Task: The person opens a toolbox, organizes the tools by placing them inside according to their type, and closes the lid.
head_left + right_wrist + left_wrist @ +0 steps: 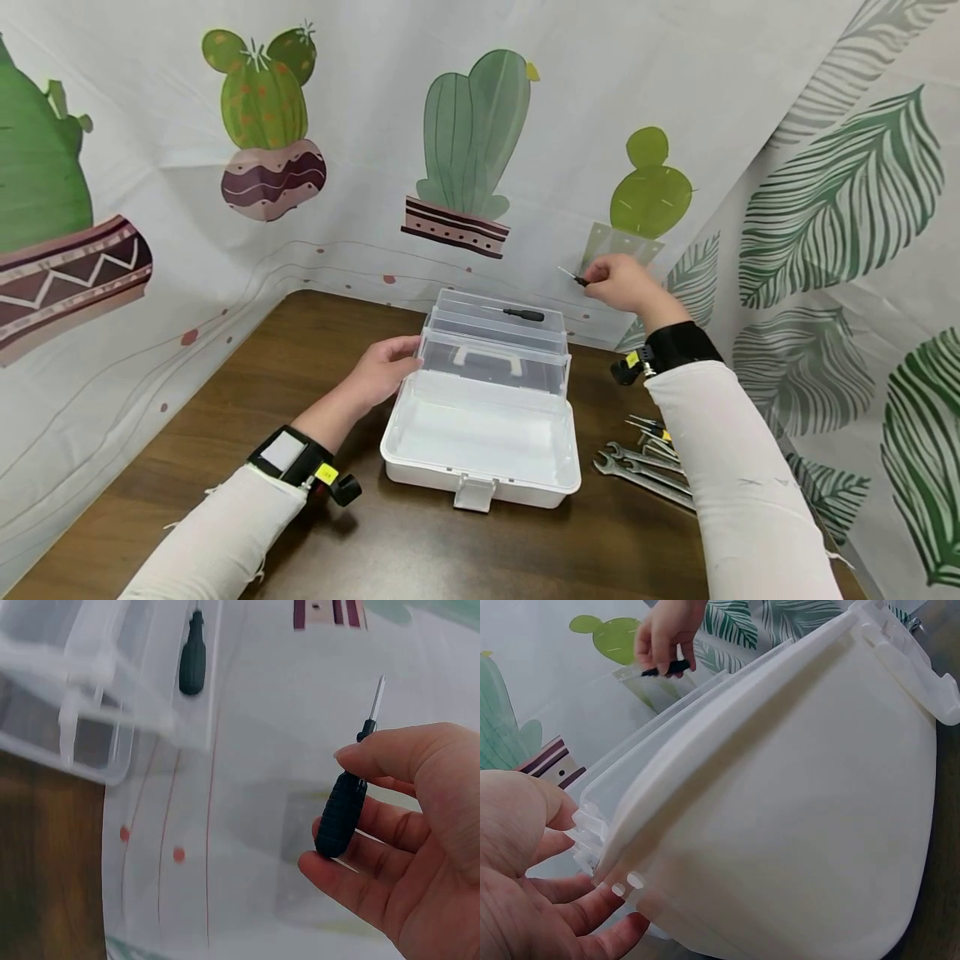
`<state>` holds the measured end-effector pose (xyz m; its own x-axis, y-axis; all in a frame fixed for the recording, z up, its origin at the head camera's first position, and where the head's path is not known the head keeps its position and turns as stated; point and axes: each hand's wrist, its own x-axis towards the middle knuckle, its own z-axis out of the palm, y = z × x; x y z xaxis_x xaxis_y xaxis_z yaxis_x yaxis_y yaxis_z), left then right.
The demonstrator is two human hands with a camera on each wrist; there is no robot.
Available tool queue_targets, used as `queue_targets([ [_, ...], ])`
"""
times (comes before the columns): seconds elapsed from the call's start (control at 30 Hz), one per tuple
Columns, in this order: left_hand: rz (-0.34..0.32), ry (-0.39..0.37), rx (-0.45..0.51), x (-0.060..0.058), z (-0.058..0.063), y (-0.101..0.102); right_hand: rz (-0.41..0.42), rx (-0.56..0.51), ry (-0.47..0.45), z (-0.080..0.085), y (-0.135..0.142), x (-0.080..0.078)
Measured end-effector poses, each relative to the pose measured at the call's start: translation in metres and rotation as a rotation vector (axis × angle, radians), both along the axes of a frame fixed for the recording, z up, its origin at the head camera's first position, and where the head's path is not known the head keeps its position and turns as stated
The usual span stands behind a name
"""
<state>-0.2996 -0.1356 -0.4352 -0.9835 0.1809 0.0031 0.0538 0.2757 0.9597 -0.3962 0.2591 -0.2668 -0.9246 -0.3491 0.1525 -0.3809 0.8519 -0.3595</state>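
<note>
And here is the delicate bit: the right hand has a small black-handled screwdriver up in the air, beyond the right rear corner of the white toolbox and in front of the printed wall cloth. The danger looks plain: a pinch near the collar leaves most of the handle unsupported, so a slip could drop the tool behind the box. The bare blade could snag the cloth too, should the hand swing wide. And that clear upper section, leaning back, might fold over or rattle if the left hand eases off, spilling the 2nd screwdriver lying inside it.

Now the poses! The right arm reaches far forward, wrist bent inward, thumb and fingers grasping the handle, blade aimed left and slightly up. The left arm comes in low, its fingers and thumb lightly around the toolbox's left rear hinge corner. Out on the bench, to the right, the wrenches lie near the right sleeve.
</note>
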Motion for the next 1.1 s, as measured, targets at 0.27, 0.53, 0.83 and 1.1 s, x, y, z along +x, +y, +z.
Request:
queue_targets([
  [0.27, 0.011, 0.043, -0.009, 0.002, 0.005, 0.004, 0.044, 0.054, -0.043, -0.007, -0.044, -0.009],
  [0.53, 0.031, 0.069, -0.041, 0.002, 0.007, 0.004, 0.111, 0.119, -0.059, -0.022, -0.075, -0.015],
  [0.83, 0.044, 0.099, -0.096, 0.002, 0.009, 0.003, 0.128, 0.224, -0.059, -0.04, -0.096, -0.02],
  [1.1, 0.013, 0.081, -0.081, 0.001, 0.01, 0.0, 0.107, 0.254, -0.059, -0.05, -0.108, -0.02],
])
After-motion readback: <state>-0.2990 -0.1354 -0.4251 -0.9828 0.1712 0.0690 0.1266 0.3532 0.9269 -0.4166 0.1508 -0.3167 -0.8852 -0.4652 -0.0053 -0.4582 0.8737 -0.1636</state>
